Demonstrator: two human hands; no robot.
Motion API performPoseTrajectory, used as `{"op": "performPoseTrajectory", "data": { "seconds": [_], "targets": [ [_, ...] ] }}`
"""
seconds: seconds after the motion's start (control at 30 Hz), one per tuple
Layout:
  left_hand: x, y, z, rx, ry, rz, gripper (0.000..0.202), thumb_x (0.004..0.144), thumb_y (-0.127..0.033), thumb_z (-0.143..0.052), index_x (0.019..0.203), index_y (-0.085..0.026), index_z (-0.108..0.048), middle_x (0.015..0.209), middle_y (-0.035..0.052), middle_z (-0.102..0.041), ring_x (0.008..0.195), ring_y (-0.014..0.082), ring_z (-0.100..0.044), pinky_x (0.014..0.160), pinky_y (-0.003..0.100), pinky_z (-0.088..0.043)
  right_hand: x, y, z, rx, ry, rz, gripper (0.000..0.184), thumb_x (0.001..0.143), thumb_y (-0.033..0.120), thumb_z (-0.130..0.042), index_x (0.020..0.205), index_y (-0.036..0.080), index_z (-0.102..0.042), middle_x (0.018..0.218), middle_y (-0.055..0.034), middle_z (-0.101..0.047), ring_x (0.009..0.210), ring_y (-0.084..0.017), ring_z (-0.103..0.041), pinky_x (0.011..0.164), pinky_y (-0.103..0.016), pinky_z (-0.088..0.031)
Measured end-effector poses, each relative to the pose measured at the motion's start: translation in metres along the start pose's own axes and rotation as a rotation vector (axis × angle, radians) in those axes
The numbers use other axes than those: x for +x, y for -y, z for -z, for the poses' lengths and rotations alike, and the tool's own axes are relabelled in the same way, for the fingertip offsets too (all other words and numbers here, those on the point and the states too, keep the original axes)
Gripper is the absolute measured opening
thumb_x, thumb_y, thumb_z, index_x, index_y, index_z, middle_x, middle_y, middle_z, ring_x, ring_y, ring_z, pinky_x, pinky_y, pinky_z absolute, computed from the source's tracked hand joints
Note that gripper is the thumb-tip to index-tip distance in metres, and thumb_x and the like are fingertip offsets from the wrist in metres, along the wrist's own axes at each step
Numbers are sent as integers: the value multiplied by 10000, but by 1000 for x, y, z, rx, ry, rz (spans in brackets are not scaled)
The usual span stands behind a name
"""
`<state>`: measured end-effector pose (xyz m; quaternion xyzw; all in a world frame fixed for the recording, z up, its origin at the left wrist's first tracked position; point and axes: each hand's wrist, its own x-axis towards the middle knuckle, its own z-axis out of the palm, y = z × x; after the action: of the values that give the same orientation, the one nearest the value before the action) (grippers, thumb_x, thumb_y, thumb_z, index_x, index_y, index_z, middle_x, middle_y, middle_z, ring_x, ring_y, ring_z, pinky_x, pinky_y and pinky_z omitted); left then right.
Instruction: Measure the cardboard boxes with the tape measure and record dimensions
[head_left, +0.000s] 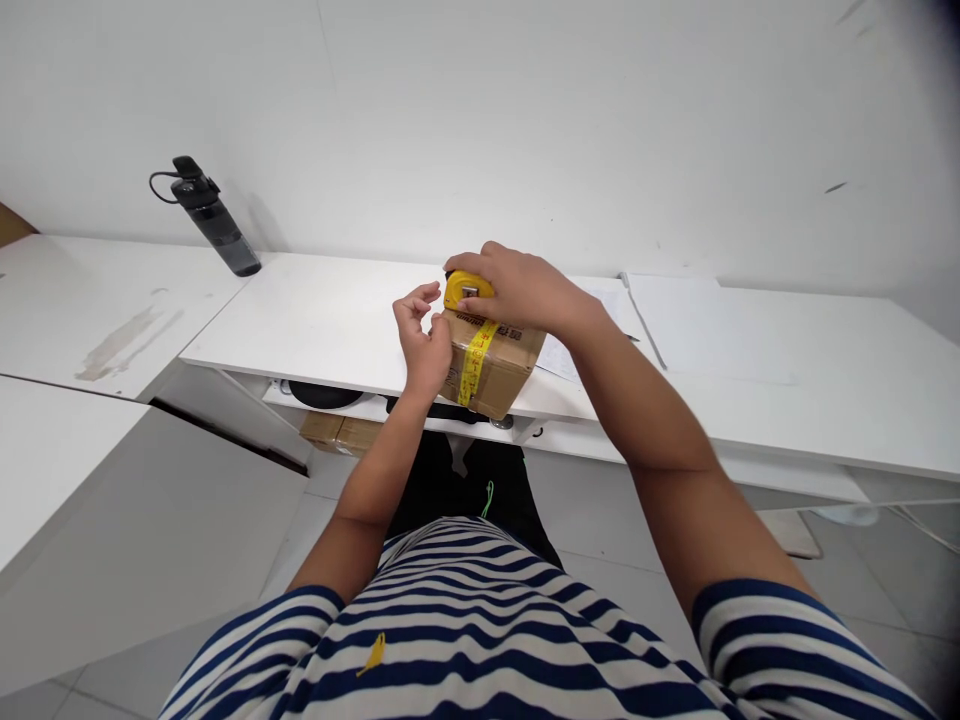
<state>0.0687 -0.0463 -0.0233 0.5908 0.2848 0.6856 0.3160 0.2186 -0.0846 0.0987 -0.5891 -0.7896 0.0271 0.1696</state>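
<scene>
A small brown cardboard box (504, 368) sits at the front edge of the white desk (315, 320). My right hand (517, 288) grips a yellow tape measure (466, 290) held on top of the box. Its yellow blade (474, 362) runs down over the box's near side. My left hand (421, 340) rests against the left side of the box with its fingers curled, and I cannot see whether it pinches anything.
A dark water bottle (214, 222) leans against the wall at the back left. Sheets of paper (697, 315) lie on the desk to the right. More cardboard boxes (341, 432) sit on a shelf under the desk. A second white table (82, 300) stands at left.
</scene>
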Motion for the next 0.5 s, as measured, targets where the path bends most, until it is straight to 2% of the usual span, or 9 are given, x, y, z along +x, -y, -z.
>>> {"op": "performPoseTrajectory", "data": {
  "seconds": [0.27, 0.5],
  "targets": [
    [0, 3, 0, -61, 4, 10, 234, 927, -156, -567, 997, -280, -382, 1227, 41, -665, 1138, 186, -696, 1095, 448, -525, -7, 3, -2, -24, -2, -17, 536, 928, 433, -561, 1449, 312, -582, 1197, -114, -617, 837, -241, -595, 723, -338, -412],
    [1, 6, 2, -29, 53, -28, 208, 947, -178, -569, 974, -287, -394, 1168, 20, -685, 1146, 192, -673, 1075, 448, -513, -11, -2, 0, 44, 16, -48, 536, 919, 435, -581, 1445, 333, -587, 1188, -101, -615, 907, -263, -609, 776, -367, -439]
  ]
}}
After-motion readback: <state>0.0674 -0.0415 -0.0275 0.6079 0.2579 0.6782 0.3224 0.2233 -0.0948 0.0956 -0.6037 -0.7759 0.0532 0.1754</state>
